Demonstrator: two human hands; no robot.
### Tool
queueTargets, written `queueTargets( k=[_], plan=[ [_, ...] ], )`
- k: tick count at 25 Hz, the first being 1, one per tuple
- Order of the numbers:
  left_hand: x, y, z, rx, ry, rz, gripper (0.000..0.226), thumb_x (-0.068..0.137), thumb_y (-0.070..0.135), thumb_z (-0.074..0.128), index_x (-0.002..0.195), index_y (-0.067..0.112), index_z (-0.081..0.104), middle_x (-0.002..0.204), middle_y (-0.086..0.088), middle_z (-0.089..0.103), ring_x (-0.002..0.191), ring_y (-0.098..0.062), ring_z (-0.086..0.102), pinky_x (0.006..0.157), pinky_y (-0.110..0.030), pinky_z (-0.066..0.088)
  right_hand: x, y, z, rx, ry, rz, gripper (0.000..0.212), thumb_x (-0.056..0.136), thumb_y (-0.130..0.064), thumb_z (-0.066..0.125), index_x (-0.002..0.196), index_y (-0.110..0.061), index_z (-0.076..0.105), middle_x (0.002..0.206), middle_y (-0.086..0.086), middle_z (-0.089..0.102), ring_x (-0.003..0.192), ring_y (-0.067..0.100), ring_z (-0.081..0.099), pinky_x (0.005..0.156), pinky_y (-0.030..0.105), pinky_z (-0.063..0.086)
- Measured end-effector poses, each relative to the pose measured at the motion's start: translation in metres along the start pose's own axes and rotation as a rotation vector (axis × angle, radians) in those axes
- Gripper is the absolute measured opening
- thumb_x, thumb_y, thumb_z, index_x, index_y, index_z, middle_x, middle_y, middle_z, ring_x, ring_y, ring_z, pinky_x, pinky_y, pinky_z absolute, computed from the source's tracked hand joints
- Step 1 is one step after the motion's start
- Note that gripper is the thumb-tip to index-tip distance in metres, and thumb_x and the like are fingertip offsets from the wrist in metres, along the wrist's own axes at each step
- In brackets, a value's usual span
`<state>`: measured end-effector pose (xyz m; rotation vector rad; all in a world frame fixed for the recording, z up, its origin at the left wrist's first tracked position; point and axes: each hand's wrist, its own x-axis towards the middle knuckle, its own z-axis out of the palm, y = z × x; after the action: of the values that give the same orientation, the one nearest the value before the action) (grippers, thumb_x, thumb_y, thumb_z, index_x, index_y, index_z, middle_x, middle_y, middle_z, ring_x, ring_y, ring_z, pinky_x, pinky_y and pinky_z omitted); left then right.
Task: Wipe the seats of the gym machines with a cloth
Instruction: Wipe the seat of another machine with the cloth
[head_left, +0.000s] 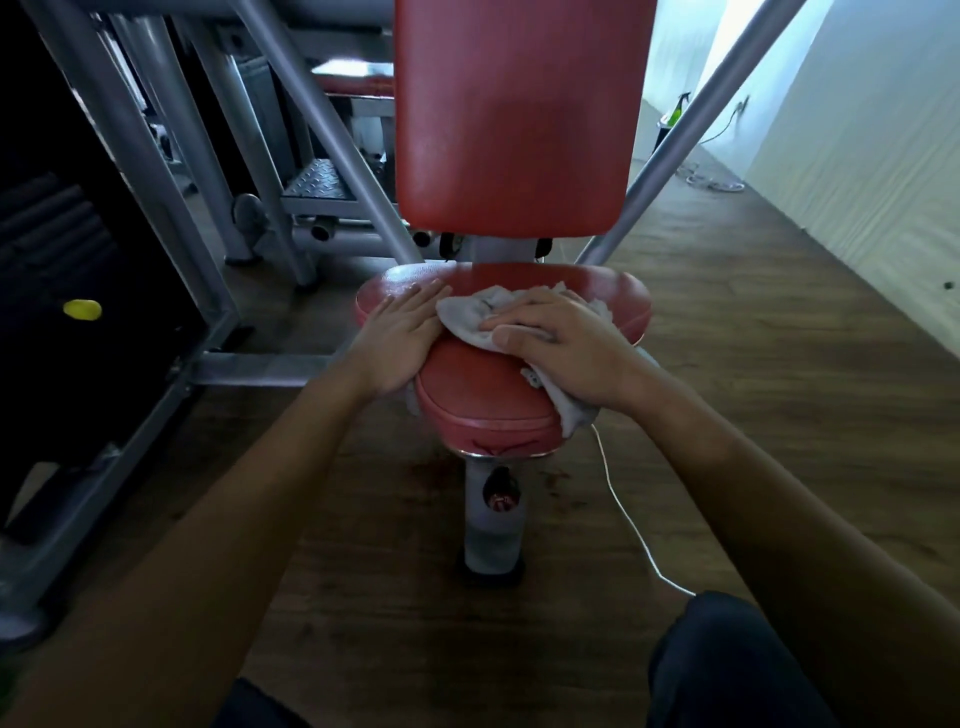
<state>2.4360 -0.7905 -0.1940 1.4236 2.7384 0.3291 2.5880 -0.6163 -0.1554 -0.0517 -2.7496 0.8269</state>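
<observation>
Grey-white cloth (480, 312) bunched on top of the red padded seat (483, 400), toward the rear, one tail drooping off the seat's right edge. Pinned under the right hand (566, 343): palm down, fingers fairly straight, pressing rather than clenching. Left hand (397, 345) flat and open on the seat's left flank, fingertips right at the cloth's edge, likely steadying. Probably light, soft and floppy, with no stiffness; prone to wadding and sliding on slick vinyl, so best driven with a flat palm over the bulk, or gathered by the loose tail for a refold. Seat cushioned and glossy, apparently firm on its grey post (493, 519); steady pressure likely enough. Red backrest (511, 114) upright just behind, untouched by either hand.
</observation>
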Motion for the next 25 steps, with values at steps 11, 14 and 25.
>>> queueTargets(
  k=[11,14,25],
  plan=[
    [0.002,0.0,-0.002,-0.012,-0.007,-0.01,0.054,0.109,0.035,0.022,0.158,0.015,0.019,0.167,-0.002,0.007,0.155,-0.024,0.004,0.124,-0.048,0.008,-0.087,-0.067,0.065,-0.325,0.564,0.107,0.041,0.097,-0.051,0.046,0.12,-0.03,0.071,0.127,-0.001,0.059,0.114,0.023,0.047,0.09,0.034,0.036],
    [0.002,0.005,-0.004,-0.171,0.041,-0.09,0.051,0.109,0.03,0.023,0.159,0.02,0.019,0.167,0.002,0.009,0.155,-0.019,0.004,0.125,-0.041,0.003,-0.111,-0.065,0.097,-0.236,0.842,0.083,0.032,0.094,-0.033,0.069,0.121,-0.017,0.073,0.123,0.009,0.055,0.112,0.021,0.044,0.088,0.032,0.04],
    [-0.002,0.005,-0.004,-0.063,0.011,-0.024,0.052,0.109,0.033,0.016,0.158,0.017,0.023,0.168,0.0,0.004,0.155,-0.028,0.002,0.123,-0.049,0.002,-0.116,-0.062,0.115,-0.187,0.931,0.034,0.034,0.091,-0.032,0.071,0.117,-0.01,0.074,0.116,0.008,0.047,0.104,0.027,0.053,0.081,0.04,0.052]
  ],
)
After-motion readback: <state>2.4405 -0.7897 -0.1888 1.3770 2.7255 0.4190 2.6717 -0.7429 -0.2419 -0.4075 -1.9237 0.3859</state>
